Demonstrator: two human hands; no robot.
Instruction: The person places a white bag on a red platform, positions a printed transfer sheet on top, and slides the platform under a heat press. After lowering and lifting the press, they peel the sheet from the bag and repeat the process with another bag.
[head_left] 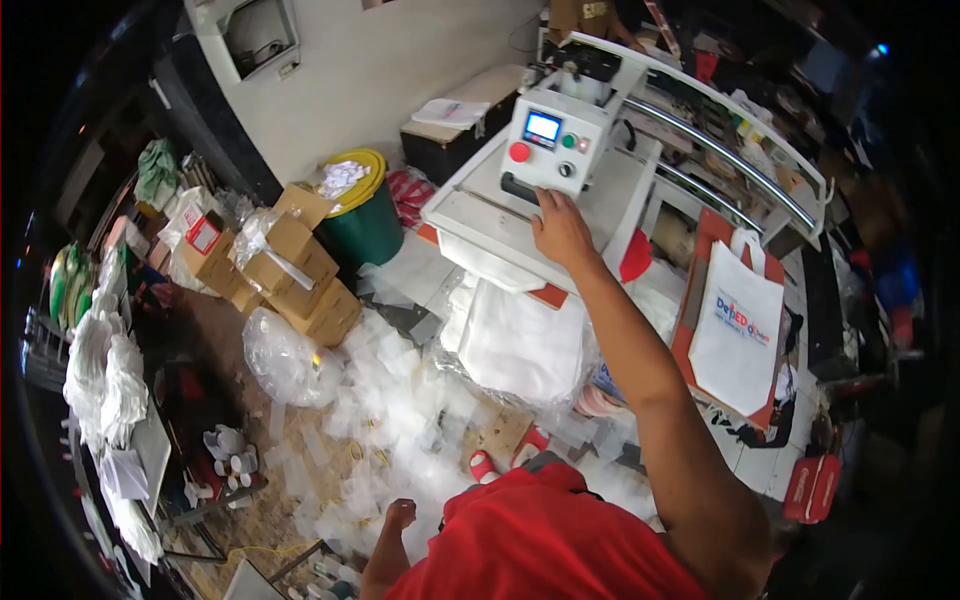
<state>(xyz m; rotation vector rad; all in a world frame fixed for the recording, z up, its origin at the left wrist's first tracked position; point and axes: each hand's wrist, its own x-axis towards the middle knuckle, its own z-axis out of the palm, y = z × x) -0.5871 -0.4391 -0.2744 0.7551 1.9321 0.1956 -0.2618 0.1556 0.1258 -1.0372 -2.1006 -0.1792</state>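
My right hand (563, 230) reaches forward to the black handle (520, 189) on the front of a white heat press (560, 140), with its fingers curled at the handle's right end. Above the handle, the control box carries a lit screen (542, 128), a red button (519, 152) and a green button (569, 141). My left hand (401, 514) hangs low by my side, fingers curled in, with no object visible in it. A white tote bag (738, 330) with printed lettering lies on the red-brown board to the right of the press.
White fabric bags (520, 340) in clear plastic sit below the press. Translucent sheets (400, 400) litter the floor around my feet. Cardboard boxes (290, 262), a green bin (362, 230) with a yellow rim and stacked white bags (105, 370) stand left. Another person (585, 18) is at the back.
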